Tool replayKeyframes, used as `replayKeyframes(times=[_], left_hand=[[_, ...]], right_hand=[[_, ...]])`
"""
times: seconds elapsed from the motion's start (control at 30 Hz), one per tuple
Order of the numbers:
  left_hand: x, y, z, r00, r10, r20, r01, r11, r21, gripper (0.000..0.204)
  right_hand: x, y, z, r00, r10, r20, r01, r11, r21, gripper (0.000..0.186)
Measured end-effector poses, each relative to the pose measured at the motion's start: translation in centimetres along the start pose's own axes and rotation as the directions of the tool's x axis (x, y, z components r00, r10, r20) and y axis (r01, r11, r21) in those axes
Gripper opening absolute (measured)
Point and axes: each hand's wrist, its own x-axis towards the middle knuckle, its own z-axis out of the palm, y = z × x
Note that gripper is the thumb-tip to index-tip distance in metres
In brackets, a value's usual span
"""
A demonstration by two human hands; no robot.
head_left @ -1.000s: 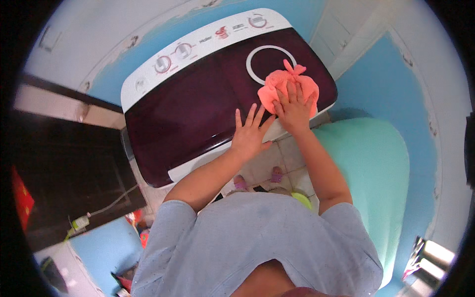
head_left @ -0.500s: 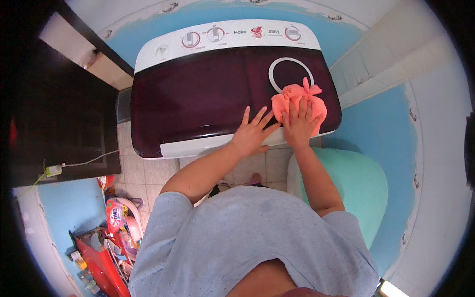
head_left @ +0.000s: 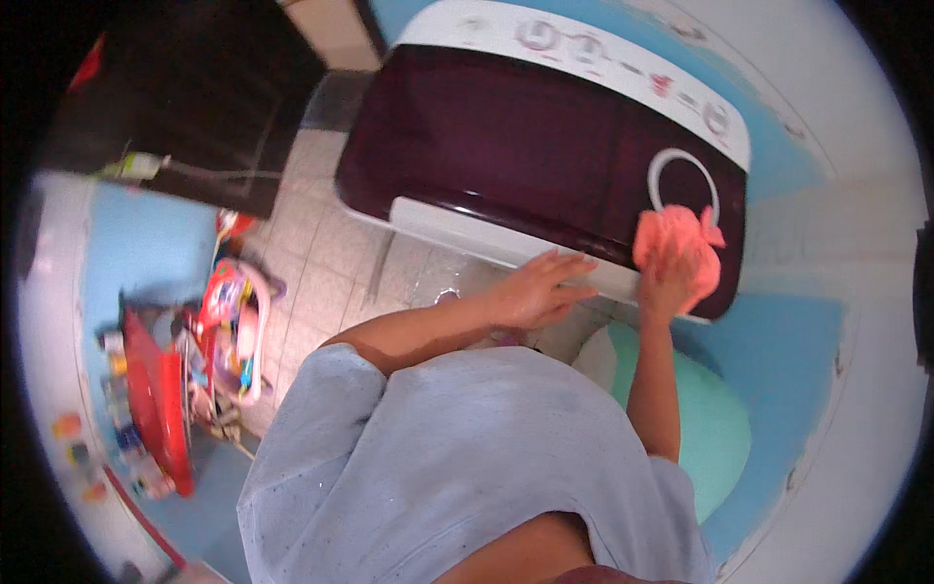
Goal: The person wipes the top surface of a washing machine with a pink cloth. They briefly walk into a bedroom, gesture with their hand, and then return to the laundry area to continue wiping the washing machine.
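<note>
A top-loading washing machine [head_left: 506, 146] with a dark maroon lid and a white control strip fills the upper middle. My right hand [head_left: 664, 282] presses a crumpled pink cloth [head_left: 676, 243] onto the lid's near right corner, just below a white ring on the lid. My left hand [head_left: 540, 289] lies flat with fingers spread on the machine's white front edge, left of the cloth. My pale blue shirt fills the lower middle.
A teal tub [head_left: 715, 428] stands on the floor at lower right, under my right arm. A dark cabinet [head_left: 185, 97] is at upper left. A red and multicoloured toy walker [head_left: 204, 360] stands on the tiled floor [head_left: 341, 273] at left.
The view has swung, so the machine now sits higher and tilted. My left hand has slid off the maroon lid onto the white front edge. The right hand stays on the pink cloth.
</note>
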Motion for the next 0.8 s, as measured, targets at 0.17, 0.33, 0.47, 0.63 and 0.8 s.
replayKeyframes(times=[0.17, 0.33, 0.47, 0.63, 0.8], left_hand=[[-11.9, 0.6, -2.2, 0.862, -0.499, -0.093, 0.447, 0.833, -0.326, 0.034], [-24.3, 2.2, -2.3, 0.476, -0.821, -0.315, 0.737, 0.568, -0.367, 0.035], [-32.4, 1.5, -1.2, 0.109, -0.953, -0.283, 0.781, 0.258, -0.568, 0.032], [-40.8, -2.9, -2.2, 0.056, -0.956, -0.287, 0.705, 0.241, -0.667, 0.03], [-49.5, -6.9, -8.5, 0.027, -0.927, -0.373, 0.695, 0.285, -0.659, 0.03]], right_hand=[[0.5, 0.3, -0.9, 0.998, -0.034, 0.052, 0.034, 0.999, -0.005, 0.046], [1.3, -0.8, -1.7, 0.999, -0.05, 0.007, 0.045, 0.954, 0.298, 0.036], [1.6, -4.3, -0.5, 0.994, -0.095, 0.054, 0.064, 0.909, 0.412, 0.034], [0.3, -9.4, 1.5, 0.991, -0.121, 0.054, 0.112, 0.983, 0.143, 0.047], [-0.5, -10.6, 2.5, 0.994, -0.112, -0.017, 0.107, 0.978, -0.181, 0.057]])
